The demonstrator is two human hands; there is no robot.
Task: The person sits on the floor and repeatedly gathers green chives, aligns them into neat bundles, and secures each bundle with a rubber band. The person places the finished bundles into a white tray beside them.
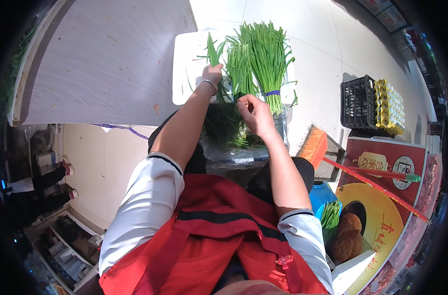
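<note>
My left hand [213, 75] is closed around a small bunch of green leafy stalks [213, 51], which look like garlic chives, over the left part of a white foam board [183, 70]. Near the board's front edge is my right hand [256, 113], its thumb and fingers drawn together; whether it pinches a stalk cannot be made out. Just beyond it lies a loose bunch of chives [240, 68]. Right of that rests a larger bunch [268, 59], bound near its cut ends by a purple band [272, 93]. Below the board, loose greens [224, 125] sit in shadow in a plastic-lined container [242, 156].
A grey-white panel [109, 62] stands close on the left. To the right are an orange broom [314, 147], a black crate [358, 103], egg trays [390, 107] and a blue bag [320, 199] with greens. Another person's legs [50, 180] show at far left.
</note>
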